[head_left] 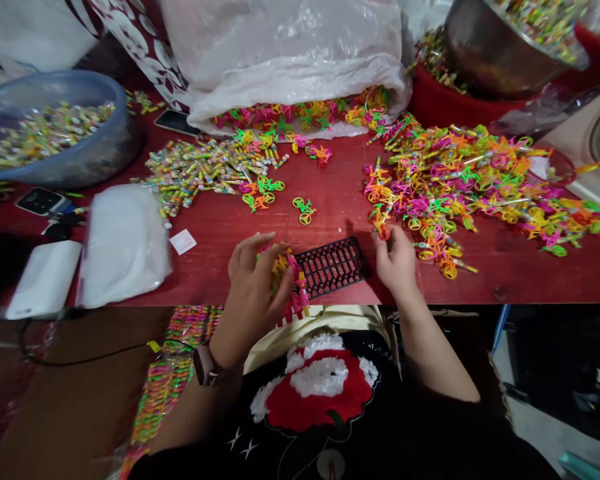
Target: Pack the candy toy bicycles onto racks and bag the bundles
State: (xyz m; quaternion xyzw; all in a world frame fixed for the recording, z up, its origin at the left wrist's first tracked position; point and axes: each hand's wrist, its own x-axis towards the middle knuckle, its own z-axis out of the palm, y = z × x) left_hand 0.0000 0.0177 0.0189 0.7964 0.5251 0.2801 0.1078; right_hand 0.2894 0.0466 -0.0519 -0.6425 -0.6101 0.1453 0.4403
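My left hand [257, 283] is curled over several small pink and yellow plastic pieces [299, 287] at the left end of a black slotted tray [333, 267]. Its fingers partly hide those pieces. The tray's other slots show bare black plastic. To the right of the tray, my right hand [396, 260] pinches a small orange-red plastic piece [383, 231] at the edge of a big heap of colourful toy bicycles [445, 180]. Beyond the tray, a green and yellow toy bicycle [305, 210] lies alone on the red table [215, 260].
A pile of small printed tubes [205, 167] lies at the back left, near a blue basin [120, 113] of similar tubes. A white sack [290, 73] spills toy bicycles. Clear plastic bags [125, 247] and a white power bank [44, 280] sit left. A metal bowl [500, 53] stands back right.
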